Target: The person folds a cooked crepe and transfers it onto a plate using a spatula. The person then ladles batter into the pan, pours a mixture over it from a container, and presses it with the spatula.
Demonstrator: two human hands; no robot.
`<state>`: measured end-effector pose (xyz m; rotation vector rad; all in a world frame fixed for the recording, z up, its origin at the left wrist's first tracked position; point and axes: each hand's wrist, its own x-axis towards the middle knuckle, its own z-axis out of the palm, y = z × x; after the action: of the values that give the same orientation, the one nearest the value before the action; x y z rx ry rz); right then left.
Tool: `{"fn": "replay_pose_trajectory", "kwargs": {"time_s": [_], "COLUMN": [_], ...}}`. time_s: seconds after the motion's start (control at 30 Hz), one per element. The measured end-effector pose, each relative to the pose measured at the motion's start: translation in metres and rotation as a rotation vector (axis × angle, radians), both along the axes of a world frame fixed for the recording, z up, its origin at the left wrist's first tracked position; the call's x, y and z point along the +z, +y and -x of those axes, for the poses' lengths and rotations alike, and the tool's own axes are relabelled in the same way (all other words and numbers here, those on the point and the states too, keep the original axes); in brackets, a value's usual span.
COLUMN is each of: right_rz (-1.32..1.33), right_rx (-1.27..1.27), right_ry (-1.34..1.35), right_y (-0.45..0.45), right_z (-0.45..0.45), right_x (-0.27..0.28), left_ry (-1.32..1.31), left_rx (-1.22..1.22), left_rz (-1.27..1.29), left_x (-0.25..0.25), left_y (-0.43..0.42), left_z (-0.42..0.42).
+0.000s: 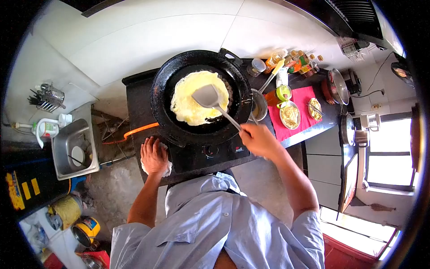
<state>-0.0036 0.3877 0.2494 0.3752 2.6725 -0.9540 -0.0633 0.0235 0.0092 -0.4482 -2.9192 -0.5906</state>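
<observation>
My right hand (260,140) is closed around the handle of a metal spatula (206,96). The spatula's broad blade lies over a pale yellow egg sheet (190,92), covering part of it. The egg sheet is spread in a large black wok (162,85) with loop handles, its edge uneven. My left hand (155,154) rests at the front left of the stove, fingers curled over a bunched white cloth (168,169) that shows beneath the palm. Most of the cloth is hidden by that hand.
Right of the wok stand a metal pot (260,105), a jar with a green lid (283,93) and a red cloth (282,131) bearing two bowls of food. Bottles (301,62) line the wall. An orange hose (141,128) and a steel sink (89,168) are at left.
</observation>
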Motion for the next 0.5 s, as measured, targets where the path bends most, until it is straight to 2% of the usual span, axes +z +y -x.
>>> {"fn": "replay_pose_trajectory", "kwargs": {"time_s": [0.1, 0.2, 0.37, 0.5], "right_rz": [0.111, 0.146, 0.051, 0.054], "right_rx": [-0.032, -0.005, 0.032, -0.011], "right_ry": [-0.071, -0.019, 0.177, 0.164], "right_y": [-0.009, -0.012, -0.003, 0.007], "right_z": [-0.037, -0.042, 0.023, 0.048], "right_x": [0.022, 0.031, -0.004, -0.025], "left_ry": [0.002, 0.02, 0.038, 0.037], "left_rx": [0.002, -0.006, -0.02, -0.014], "left_rz": [-0.004, 0.009, 0.016, 0.023], "left_x": [0.003, -0.001, -0.009, -0.011], "left_y": [0.001, -0.001, -0.002, -0.003], "left_z": [0.002, 0.0, 0.002, 0.002]}}
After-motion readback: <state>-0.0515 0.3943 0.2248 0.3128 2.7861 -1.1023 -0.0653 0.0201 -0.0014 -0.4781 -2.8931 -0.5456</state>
